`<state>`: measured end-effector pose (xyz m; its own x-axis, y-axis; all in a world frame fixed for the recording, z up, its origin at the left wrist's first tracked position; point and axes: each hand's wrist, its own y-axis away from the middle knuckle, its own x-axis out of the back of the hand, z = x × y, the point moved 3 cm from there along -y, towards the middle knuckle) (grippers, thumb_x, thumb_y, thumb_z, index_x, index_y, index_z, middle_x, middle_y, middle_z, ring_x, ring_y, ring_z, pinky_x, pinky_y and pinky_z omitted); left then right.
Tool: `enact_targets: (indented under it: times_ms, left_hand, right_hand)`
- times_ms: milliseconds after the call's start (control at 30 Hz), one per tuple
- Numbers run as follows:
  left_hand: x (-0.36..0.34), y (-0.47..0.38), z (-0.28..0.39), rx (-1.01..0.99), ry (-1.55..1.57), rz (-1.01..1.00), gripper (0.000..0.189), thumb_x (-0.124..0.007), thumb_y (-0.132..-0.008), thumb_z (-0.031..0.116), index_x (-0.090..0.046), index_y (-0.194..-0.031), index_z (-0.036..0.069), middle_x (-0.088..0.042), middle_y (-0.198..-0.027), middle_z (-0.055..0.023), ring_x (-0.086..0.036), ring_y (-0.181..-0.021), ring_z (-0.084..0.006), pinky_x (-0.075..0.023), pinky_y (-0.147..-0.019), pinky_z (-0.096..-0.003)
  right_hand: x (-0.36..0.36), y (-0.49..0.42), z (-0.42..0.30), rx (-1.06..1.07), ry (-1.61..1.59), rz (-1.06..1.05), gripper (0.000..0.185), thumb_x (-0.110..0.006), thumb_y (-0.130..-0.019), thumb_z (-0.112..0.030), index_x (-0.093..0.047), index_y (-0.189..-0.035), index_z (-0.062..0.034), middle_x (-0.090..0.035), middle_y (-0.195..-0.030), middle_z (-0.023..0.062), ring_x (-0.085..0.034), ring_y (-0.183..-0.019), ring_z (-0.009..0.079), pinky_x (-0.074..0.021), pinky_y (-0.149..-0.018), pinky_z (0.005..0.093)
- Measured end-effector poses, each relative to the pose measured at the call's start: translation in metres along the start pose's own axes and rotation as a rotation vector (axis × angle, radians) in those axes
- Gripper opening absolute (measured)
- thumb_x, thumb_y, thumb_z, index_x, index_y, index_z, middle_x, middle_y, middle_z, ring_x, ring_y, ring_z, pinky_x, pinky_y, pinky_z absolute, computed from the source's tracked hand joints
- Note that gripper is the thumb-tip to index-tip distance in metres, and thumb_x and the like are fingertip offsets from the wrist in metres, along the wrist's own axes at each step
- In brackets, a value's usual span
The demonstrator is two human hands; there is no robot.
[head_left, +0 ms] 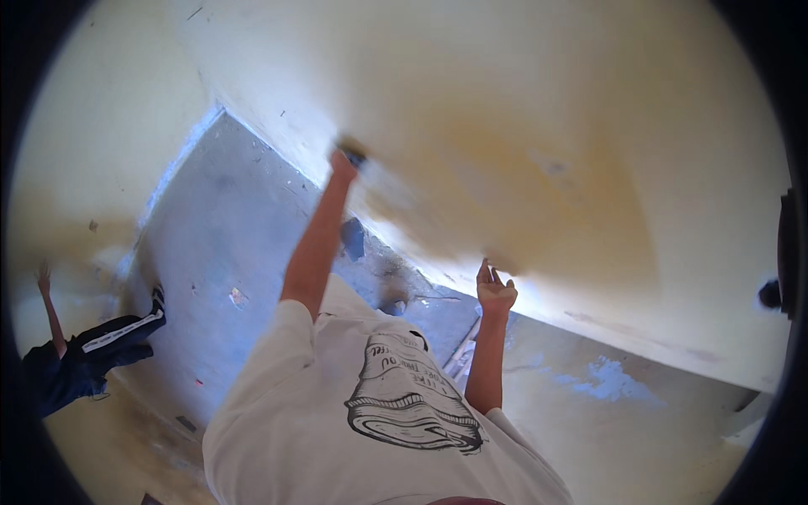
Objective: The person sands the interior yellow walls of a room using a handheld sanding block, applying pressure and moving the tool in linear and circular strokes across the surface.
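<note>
My left hand [344, 165] is stretched out against the pale plaster wall [404, 82], low down near the floor edge. It grips a small dark block-like tool [353, 153], too blurred to name closely. My right hand [495, 293] is raised close to the same wall, palm turned up and fingers apart, with nothing seen in it. Whether its fingertips touch the wall is unclear. A broad yellow-brown patch [587, 221] spreads over the wall between and beyond my hands.
Another person [120, 331] in dark striped trousers is at the left, one hand raised by the side wall [76, 177]. On the concrete floor [214, 208] lie a flat grey piece [354, 238], debris, and a long strip [463, 350]. A dark fixture [787, 252] stands far right.
</note>
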<state>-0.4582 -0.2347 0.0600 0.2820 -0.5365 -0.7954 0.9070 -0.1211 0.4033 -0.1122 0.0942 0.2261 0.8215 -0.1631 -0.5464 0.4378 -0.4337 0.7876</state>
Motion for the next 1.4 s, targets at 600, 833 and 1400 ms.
enact_targets:
  times_ms: [600, 833, 1400]
  left_hand:
    - [-0.13, 0.292, -0.43, 0.725, 0.445, -0.601, 0.054, -0.031, -0.096, 0.056, -0.059, -0.122, 0.018, -0.066, -0.112, -0.0088, -0.063, -0.096, -0.0261, -0.0526, -0.078, -0.047]
    - [-0.149, 0.169, -0.207, 0.552, -0.087, -0.16, 0.059, -0.038, -0.097, 0.054, -0.05, -0.135, 0.011, -0.053, -0.136, -0.0115, -0.051, -0.121, -0.0331, -0.0422, -0.102, -0.0506]
    - [-0.057, 0.3, -0.199, 1.036, -1.027, -0.69, 0.064, -0.056, -0.097, 0.046, -0.037, -0.141, 0.004, -0.05, -0.137, -0.009, -0.053, -0.121, -0.0252, -0.0431, -0.103, -0.0435]
  right_hand:
    - [0.184, 0.023, -0.141, 0.019, 0.058, 0.097, 0.059, -0.033, -0.102, -0.038, -0.021, -0.149, -0.0049, -0.033, -0.148, 0.0192, -0.053, -0.122, 0.033, -0.0466, -0.097, 0.0493]
    - [0.238, 0.018, -0.179, 0.119, -0.142, 0.053, 0.054, -0.032, -0.101, -0.037, -0.033, -0.144, -0.0056, -0.045, -0.14, 0.0199, -0.055, -0.117, 0.0313, -0.047, -0.096, 0.0482]
    - [0.165, 0.043, 0.017, 0.118, 0.231, 0.111, 0.057, -0.051, -0.095, -0.048, -0.045, -0.139, -0.0115, -0.053, -0.134, 0.009, -0.049, -0.125, 0.0232, -0.0386, -0.102, 0.0478]
